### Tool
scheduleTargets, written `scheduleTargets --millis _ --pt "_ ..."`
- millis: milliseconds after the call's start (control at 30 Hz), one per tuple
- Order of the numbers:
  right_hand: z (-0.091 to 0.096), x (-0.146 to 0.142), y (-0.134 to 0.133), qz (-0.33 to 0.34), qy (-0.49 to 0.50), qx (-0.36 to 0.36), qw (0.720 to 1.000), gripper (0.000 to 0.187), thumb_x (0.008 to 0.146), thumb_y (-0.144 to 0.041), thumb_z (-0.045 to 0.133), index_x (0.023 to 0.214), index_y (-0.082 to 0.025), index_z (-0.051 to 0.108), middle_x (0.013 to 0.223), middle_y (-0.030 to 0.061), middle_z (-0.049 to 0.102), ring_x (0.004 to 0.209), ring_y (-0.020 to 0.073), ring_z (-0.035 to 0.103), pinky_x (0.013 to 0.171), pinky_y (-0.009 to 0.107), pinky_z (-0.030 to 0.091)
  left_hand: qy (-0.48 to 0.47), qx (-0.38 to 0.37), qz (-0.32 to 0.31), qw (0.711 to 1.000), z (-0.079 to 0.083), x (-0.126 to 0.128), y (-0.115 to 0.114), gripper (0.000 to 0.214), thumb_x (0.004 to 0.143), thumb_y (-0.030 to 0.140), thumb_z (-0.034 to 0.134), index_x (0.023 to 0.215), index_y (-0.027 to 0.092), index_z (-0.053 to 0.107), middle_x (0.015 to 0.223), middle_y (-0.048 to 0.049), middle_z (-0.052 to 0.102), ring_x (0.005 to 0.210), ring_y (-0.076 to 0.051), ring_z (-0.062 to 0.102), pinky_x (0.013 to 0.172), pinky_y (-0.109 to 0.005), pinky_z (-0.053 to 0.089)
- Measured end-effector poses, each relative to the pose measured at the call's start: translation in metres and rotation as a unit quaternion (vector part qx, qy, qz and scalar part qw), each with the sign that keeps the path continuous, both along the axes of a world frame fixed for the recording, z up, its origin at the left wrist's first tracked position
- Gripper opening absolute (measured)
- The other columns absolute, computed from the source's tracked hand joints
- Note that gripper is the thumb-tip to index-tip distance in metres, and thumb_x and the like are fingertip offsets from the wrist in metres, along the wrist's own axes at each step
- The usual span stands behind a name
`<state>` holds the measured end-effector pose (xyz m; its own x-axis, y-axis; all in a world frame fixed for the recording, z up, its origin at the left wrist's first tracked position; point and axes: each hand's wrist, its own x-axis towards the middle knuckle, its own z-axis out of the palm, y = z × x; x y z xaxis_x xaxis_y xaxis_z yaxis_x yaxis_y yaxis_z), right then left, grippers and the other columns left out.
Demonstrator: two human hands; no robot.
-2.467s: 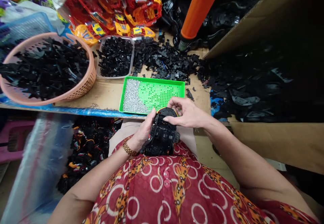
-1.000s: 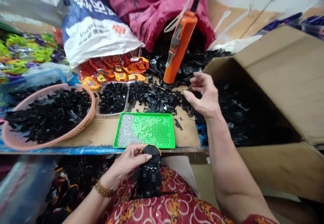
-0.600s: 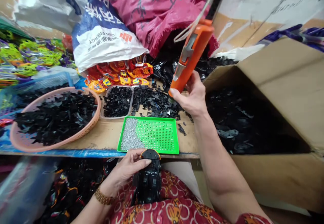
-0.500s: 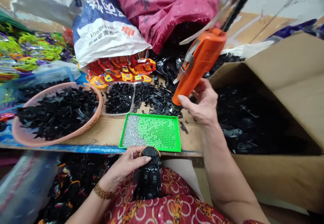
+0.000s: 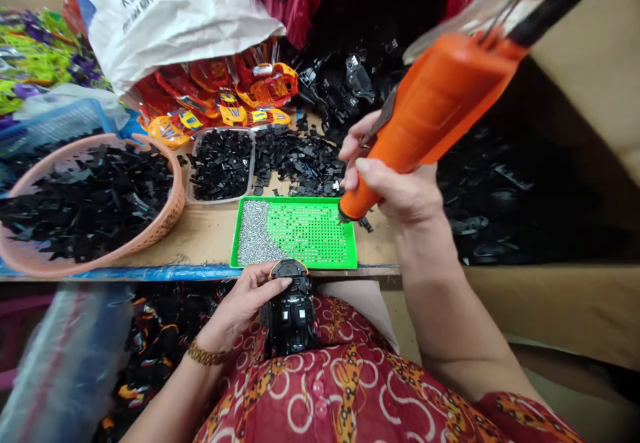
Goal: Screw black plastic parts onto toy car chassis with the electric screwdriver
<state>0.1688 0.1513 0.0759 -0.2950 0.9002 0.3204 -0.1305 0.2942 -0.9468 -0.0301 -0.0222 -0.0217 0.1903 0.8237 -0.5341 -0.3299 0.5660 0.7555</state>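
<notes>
Holding an orange power screwdriver in the right hand, fingers wrapped tight round its body, right of the middle of the frame. Tool tilted, tip low over the right end of the green tray, cord end up at the upper right corner. Cannot tell whether the tip touches the tray.

Gripping a black toy car body with the left hand, low in the middle of the frame, fingers curled over its front end, thumb on the near side. Car resting on the lap, on red cloth with rings, just below the table edge. Gold bracelet on the left wrist.

Lying in the left part of the green tray, a heap of small silver screws. Sitting at the left of the frame, a pink basket full of black plastic bits. Standing above the tray, a clear tub of black bits, with more loose black bits beside it. Piled further up, red and yellow car shells under a white bag. Filling the right side, a brown box with dark parts inside.
</notes>
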Motion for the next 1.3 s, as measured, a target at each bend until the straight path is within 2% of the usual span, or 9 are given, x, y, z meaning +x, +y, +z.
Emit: scheduleTargets --millis 100,167,267,433,567,867,1133,1300 --pt "-0.03 0.005 -0.002 -0.024 -0.009 0.005 1.0 0.037 0.077 -0.045 0.081 0.104 -0.029 0.061 0.094 0.0027 0.07 0.085 0.0215 0.073 0.073 0.04 0.065 0.001 0.001 0.006 1.0 -0.005 0.001 0.0 0.035 0.075 0.041 0.092 0.097 0.015 0.085 0.083 -0.0078 0.082 0.069 -0.015 0.069 0.067 -0.023 0.053" --pt "-0.045 0.007 0.001 -0.037 -0.003 0.009 0.999 0.035 0.079 -0.042 0.082 0.105 -0.029 0.062 0.095 0.001 0.071 0.081 0.0191 0.072 0.072 0.038 0.065 0.002 0.006 0.008 1.0 -0.009 0.002 0.001 0.035 0.076 0.041 0.092 0.098 0.015 0.085 0.085 -0.0081 0.082 0.071 -0.015 0.07 0.068 -0.023 0.054" --pt "-0.056 0.006 0.009 -0.048 0.049 0.01 0.998 0.038 0.074 -0.038 0.088 0.102 -0.028 0.064 0.089 -0.0025 0.07 0.069 0.0148 0.069 0.064 0.034 0.064 -0.005 0.001 0.006 1.0 -0.013 0.003 0.001 0.037 0.075 0.043 0.092 0.097 0.015 0.085 0.082 -0.0072 0.081 0.068 -0.015 0.069 0.066 -0.023 0.055" --pt "-0.062 -0.002 0.018 -0.056 0.096 0.04 0.993 0.033 0.073 -0.034 0.088 0.098 -0.029 0.066 0.087 -0.0037 0.069 0.072 0.0147 0.07 0.073 0.036 0.066 -0.003 -0.015 0.008 1.0 -0.011 0.003 0.002 0.039 0.072 0.046 0.094 0.094 0.015 0.085 0.078 -0.0051 0.079 0.067 -0.014 0.068 0.063 -0.021 0.053" --pt "-0.068 -0.005 0.019 -0.05 0.077 0.047 0.995 0.03 0.076 -0.037 0.086 0.097 -0.032 0.066 0.089 -0.0025 0.069 0.074 0.0175 0.07 0.074 0.039 0.065 -0.001 -0.017 0.008 1.0 -0.008 0.003 0.003 0.041 0.07 0.048 0.095 0.092 0.015 0.084 0.076 -0.0044 0.078 0.066 -0.013 0.068 0.063 -0.02 0.053" --pt "-0.074 -0.007 0.024 -0.052 0.081 0.056 0.994 0.029 0.075 -0.039 0.086 0.095 -0.03 0.068 0.085 -0.0031 0.07 0.065 0.0148 0.067 0.059 0.032 0.061 0.002 -0.014 0.014 1.0 -0.011 0.003 0.002 0.041 0.07 0.048 0.095 0.093 0.016 0.085 0.077 -0.005 0.078 0.068 -0.014 0.068 0.064 -0.02 0.053" --pt "-0.079 -0.006 0.026 -0.043 0.083 0.062 0.994 0.029 0.077 -0.041 0.087 0.098 -0.032 0.068 0.091 -0.002 0.071 0.072 0.0171 0.07 0.072 0.038 0.066 -0.014 -0.003 0.011 1.0 -0.007 0.004 0.002 0.039 0.072 0.045 0.095 0.098 0.017 0.086 0.082 -0.0064 0.082 0.067 -0.013 0.07 0.065 -0.021 0.056" --pt "-0.085 -0.004 0.026 -0.043 0.068 0.06 0.995 0.03 0.079 -0.043 0.085 0.098 -0.035 0.065 0.082 -0.0037 0.068 0.074 0.0199 0.071 0.076 0.041 0.067 -0.018 -0.005 0.021 1.0 -0.009 0.004 0.0 0.039 0.072 0.044 0.095 0.099 0.017 0.086 0.082 -0.0069 0.083 0.068 -0.013 0.07 0.065 -0.02 0.056"
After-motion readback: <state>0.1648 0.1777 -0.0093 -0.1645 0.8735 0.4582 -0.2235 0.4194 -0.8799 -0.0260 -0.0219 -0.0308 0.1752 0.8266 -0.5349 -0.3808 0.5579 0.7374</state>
